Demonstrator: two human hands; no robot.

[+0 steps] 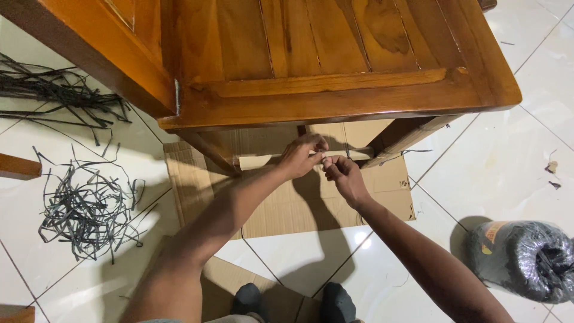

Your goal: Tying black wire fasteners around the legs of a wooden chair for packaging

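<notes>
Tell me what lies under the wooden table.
Under the wooden table, flattened cardboard covers the tiled floor; both hands, left hand and right hand, work at a lower crossbar. The tabletop hides everything farther back.

- White tiled floor (pixel 508 173) carries everything.
- Flat brown cardboard sheet (pixel 299 203) lies on it, under the wooden furniture piece (pixel 335 60).
- Tangle of dark strips (pixel 89 209) lies left; a looser bundle of strips (pixel 54 90) beyond it.
- Wrapped roll of dark cord (pixel 526 260) sits right.
</notes>
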